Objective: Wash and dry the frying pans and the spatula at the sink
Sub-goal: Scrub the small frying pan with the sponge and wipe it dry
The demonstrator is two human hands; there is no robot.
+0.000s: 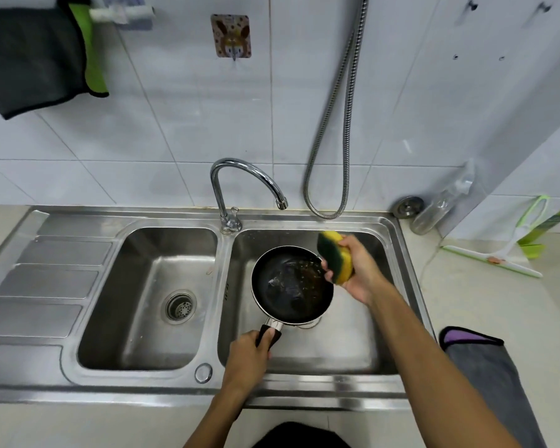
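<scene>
While the left hand [249,350] curls round the black handle of the frying pan [291,286], most of that handle is hidden inside the fist; the pan lies just beyond the hand's knuckles, over the right basin [353,344] of the sink; whether it touches the basin floor cannot be told; wet streaks and brown residue blur its inside; the right hand [356,273], beside the pan's far rim, pinches a yellow-and-green sponge [335,257] between thumb and fingers, its fingertips partly hidden behind it; only a sliver of drain [311,324] shows under the pan; beyond the right forearm, a grey cloth [485,367] is cut off by the frame edge.
</scene>
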